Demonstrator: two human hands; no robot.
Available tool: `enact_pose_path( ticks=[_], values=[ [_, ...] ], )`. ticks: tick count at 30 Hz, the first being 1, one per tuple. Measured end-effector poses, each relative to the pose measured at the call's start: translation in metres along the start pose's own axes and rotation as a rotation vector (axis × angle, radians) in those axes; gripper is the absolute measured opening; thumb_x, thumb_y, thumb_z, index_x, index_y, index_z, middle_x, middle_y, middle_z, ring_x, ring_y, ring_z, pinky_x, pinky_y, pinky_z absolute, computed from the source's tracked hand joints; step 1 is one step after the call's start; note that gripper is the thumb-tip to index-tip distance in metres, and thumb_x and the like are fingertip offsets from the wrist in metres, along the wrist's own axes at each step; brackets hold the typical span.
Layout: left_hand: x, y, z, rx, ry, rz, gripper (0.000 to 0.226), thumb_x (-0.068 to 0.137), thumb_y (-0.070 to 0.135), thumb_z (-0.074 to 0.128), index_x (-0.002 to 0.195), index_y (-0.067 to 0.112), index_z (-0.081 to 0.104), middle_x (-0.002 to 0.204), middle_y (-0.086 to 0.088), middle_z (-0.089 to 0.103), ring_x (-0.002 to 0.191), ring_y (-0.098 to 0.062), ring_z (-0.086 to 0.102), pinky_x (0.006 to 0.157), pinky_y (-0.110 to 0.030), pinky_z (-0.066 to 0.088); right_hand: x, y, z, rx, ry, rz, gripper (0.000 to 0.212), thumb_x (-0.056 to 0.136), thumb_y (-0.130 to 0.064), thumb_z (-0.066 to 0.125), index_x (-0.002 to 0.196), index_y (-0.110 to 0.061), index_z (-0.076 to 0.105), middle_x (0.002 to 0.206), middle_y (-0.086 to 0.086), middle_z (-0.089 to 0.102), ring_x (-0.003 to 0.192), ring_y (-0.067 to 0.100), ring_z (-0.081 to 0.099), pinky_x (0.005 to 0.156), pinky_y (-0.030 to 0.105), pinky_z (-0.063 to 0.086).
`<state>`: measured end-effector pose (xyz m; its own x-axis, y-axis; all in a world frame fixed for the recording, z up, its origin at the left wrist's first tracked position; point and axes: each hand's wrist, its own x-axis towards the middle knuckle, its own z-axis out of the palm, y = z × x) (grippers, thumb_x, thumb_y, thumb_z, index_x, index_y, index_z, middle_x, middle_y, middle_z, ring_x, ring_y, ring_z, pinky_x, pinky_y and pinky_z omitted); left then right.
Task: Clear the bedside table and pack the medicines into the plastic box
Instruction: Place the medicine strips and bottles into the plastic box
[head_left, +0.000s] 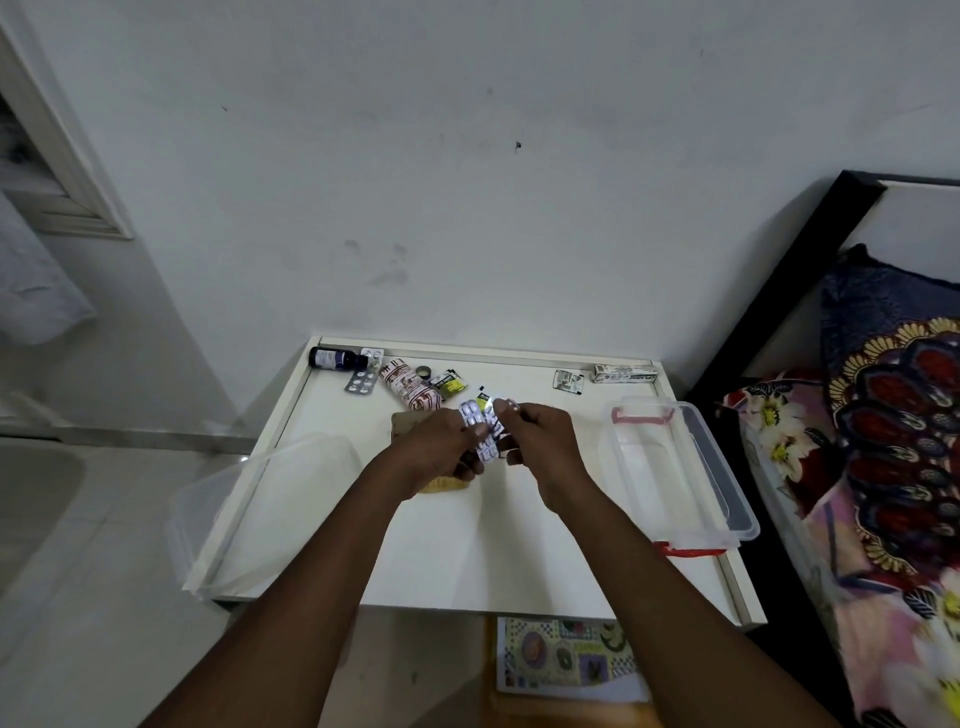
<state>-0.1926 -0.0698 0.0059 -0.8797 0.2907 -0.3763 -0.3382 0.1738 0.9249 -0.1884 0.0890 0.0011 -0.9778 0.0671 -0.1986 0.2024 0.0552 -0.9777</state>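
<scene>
1. Both hands meet over the middle of the white bedside table (519, 561), held just above its surface.
2. The left hand (441, 449) is curled closed around a bundle of silver blister strips (480, 423), thumb on top and fingers wrapped beneath.
3. The right hand (545, 441) pinches the same bundle from the other side, fingertips closed on its upper edge.
4. A green-and-black sachet (484, 401) pokes out of the top of the bundle.
5. Over on the table's right edge sits the clear plastic box (717, 467), open, with red clips at its near and far ends; nothing shows inside it.
6. A clear lid (249, 499) lies at the left side, hanging over the table's edge.
7. Along the back rim: a dark bottle (332, 358) lying on its side, two small blister strips (361, 383) beside it, and a red-and-white printed tube (410, 388).
8. Next to the tube there's a small round item, too small to identify, then a yellow-green sachet (450, 383).
9. Far right at the back: a small sachet (569, 382) and a long white carton (626, 373), close together.
10. A tan object (441, 483) lies under the left hand, mostly hidden.
</scene>
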Motion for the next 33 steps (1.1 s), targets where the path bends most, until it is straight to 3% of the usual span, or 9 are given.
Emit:
enact_pose_path(
  ticks=[5, 12, 14, 17, 20, 24, 27, 30, 33],
  values=[
    [-0.006, 0.002, 0.006, 0.015, -0.162, -0.045, 0.033, 0.110, 0.019, 0.041, 0.128, -0.002, 0.058, 0.103, -0.014, 0.065, 0.088, -0.033, 0.067, 0.074, -0.033, 0.057, 0.001, 0.002, 0.000, -0.052, -0.021, -0.110, 0.033, 0.096, -0.017, 0.067, 0.071, 0.005, 0.070, 0.059, 0.013, 0.061, 0.049, 0.020, 0.049, 0.051, 0.028, 0.041],
    [-0.003, 0.000, 0.000, 0.130, -0.099, -0.030, 0.032, 0.108, 0.020, 0.038, 0.091, 0.013, 0.065, 0.084, -0.006, 0.061, 0.061, -0.012, 0.048, 0.054, -0.021, 0.039, 0.006, 0.005, -0.009, 0.014, -0.170, -0.082, 0.020, 0.093, -0.011, 0.072, 0.091, 0.009, 0.075, 0.070, 0.024, 0.067, 0.055, 0.025, 0.058, 0.053, 0.031, 0.050],
    [0.000, -0.003, -0.001, 0.207, -0.100, -0.024, 0.032, 0.108, 0.022, 0.038, 0.092, 0.015, 0.064, 0.081, -0.003, 0.059, 0.060, -0.012, 0.049, 0.052, -0.020, 0.039, 0.008, 0.005, -0.010, 0.041, -0.178, -0.070, 0.019, 0.091, -0.015, 0.075, 0.098, 0.003, 0.076, 0.079, 0.032, 0.069, 0.056, 0.026, 0.062, 0.051, 0.031, 0.052],
    [0.001, -0.006, -0.002, 0.330, -0.149, -0.018, 0.030, 0.108, 0.023, 0.038, 0.095, 0.015, 0.064, 0.080, -0.001, 0.056, 0.060, -0.011, 0.048, 0.053, -0.021, 0.038, 0.011, 0.009, -0.008, -0.041, -0.165, -0.101, 0.021, 0.091, -0.019, 0.075, 0.104, -0.003, 0.076, 0.077, 0.027, 0.073, 0.051, 0.028, 0.064, 0.046, 0.029, 0.049],
    [0.002, -0.008, -0.002, 0.394, -0.180, -0.027, 0.030, 0.106, 0.024, 0.041, 0.090, 0.017, 0.065, 0.079, 0.000, 0.057, 0.061, -0.012, 0.047, 0.054, -0.023, 0.037, 0.013, 0.014, -0.007, -0.133, -0.160, -0.140, 0.012, 0.092, -0.013, 0.071, 0.095, -0.002, 0.076, 0.071, 0.021, 0.072, 0.049, 0.029, 0.064, 0.043, 0.026, 0.046],
    [0.005, -0.011, -0.007, 0.502, -0.039, 0.079, 0.015, 0.097, 0.032, 0.063, 0.102, 0.019, 0.067, 0.085, 0.006, 0.066, 0.071, -0.009, 0.056, 0.066, -0.026, 0.043, 0.018, 0.015, -0.012, -0.008, -0.093, -0.027, 0.018, 0.091, -0.006, 0.072, 0.082, 0.009, 0.070, 0.067, 0.025, 0.069, 0.050, 0.029, 0.064, 0.046, 0.029, 0.049],
    [0.006, -0.014, -0.007, 0.544, 0.079, 0.250, 0.034, 0.088, 0.034, 0.077, 0.118, 0.024, 0.063, 0.083, 0.011, 0.066, 0.070, -0.003, 0.059, 0.064, -0.020, 0.045, 0.020, 0.016, -0.014, 0.057, -0.023, -0.010, 0.018, 0.090, -0.006, 0.074, 0.075, 0.003, 0.072, 0.068, 0.027, 0.069, 0.053, 0.032, 0.065, 0.050, 0.032, 0.052],
    [0.011, -0.015, -0.005, 0.662, 0.231, 0.401, 0.028, 0.083, 0.027, 0.082, 0.109, 0.022, 0.072, 0.089, 0.007, 0.073, 0.077, -0.008, 0.065, 0.068, -0.021, 0.048, 0.020, 0.017, -0.014, 0.091, 0.034, -0.011, 0.008, 0.089, -0.003, 0.073, 0.082, 0.001, 0.076, 0.071, 0.026, 0.073, 0.055, 0.035, 0.066, 0.058, 0.041, 0.059],
    [0.014, -0.014, -0.005, 0.692, 0.308, 0.471, 0.022, 0.081, 0.023, 0.083, 0.102, 0.019, 0.079, 0.088, 0.002, 0.077, 0.073, -0.003, 0.062, 0.062, -0.008, 0.042, 0.021, 0.017, -0.014, 0.160, 0.027, -0.006, 0.005, 0.088, -0.001, 0.074, 0.084, -0.001, 0.078, 0.074, 0.025, 0.074, 0.057, 0.038, 0.068, 0.070, 0.055, 0.063]
  ],
)
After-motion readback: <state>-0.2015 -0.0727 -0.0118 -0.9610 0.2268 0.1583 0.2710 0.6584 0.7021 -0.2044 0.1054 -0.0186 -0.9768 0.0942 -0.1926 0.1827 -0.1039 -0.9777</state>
